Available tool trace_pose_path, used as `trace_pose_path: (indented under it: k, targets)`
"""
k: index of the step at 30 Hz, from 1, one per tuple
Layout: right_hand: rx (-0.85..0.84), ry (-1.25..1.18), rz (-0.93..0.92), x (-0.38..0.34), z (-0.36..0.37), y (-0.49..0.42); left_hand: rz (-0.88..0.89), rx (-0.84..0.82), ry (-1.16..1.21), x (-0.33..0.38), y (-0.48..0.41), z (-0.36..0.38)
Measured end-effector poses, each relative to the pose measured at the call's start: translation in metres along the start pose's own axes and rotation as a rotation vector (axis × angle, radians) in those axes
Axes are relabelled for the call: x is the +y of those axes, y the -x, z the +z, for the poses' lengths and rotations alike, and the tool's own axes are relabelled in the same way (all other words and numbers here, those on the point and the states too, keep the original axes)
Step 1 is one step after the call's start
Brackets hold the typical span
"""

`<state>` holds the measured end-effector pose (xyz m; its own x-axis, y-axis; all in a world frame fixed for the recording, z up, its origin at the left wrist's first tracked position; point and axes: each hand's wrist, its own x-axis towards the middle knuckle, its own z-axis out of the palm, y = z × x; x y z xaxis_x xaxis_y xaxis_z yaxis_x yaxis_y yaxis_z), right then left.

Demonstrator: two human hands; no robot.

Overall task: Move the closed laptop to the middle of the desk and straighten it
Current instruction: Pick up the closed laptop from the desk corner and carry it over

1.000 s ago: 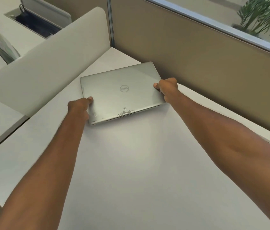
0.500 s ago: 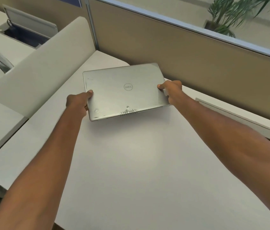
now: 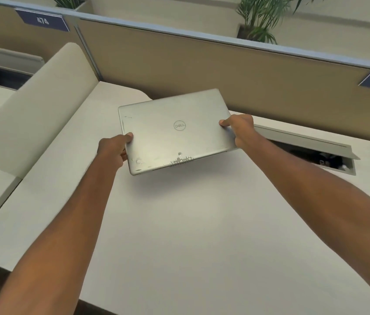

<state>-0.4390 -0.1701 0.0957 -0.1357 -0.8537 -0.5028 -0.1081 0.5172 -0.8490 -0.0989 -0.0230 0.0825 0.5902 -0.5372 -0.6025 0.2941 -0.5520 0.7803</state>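
A closed silver laptop (image 3: 175, 130) with a round logo on its lid hangs above the white desk (image 3: 179, 223), casting a shadow under its near edge. It is skewed, its left near corner closest to me. My left hand (image 3: 113, 148) grips its left edge, thumb on the lid. My right hand (image 3: 239, 129) grips its right edge, thumb on top and fingers underneath.
A tan partition wall (image 3: 202, 71) runs along the desk's far side. A white curved divider (image 3: 38, 105) bounds the left side. An open cable hatch (image 3: 311, 151) with dark contents sits in the desk at the right. Potted plants (image 3: 261, 17) stand beyond the wall.
The laptop has risen off the desk's far corner and come toward me and to the right, held by both hands. The view has swung right, revealing the cable hatch.
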Motion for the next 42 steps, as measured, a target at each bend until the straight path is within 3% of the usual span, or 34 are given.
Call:
trace_pose_path:
  k: [25, 42]
  targets:
    - [0.246, -0.112, 0.110, 0.133, -0.223, 0.080, 0.041, -0.163, -0.205, -0.100, 0.129, 0.125]
    - [0.362, -0.164, 0.150, 0.231, -0.299, 0.129, 0.002, -0.164, -0.525, -0.170, 0.184, 0.168]
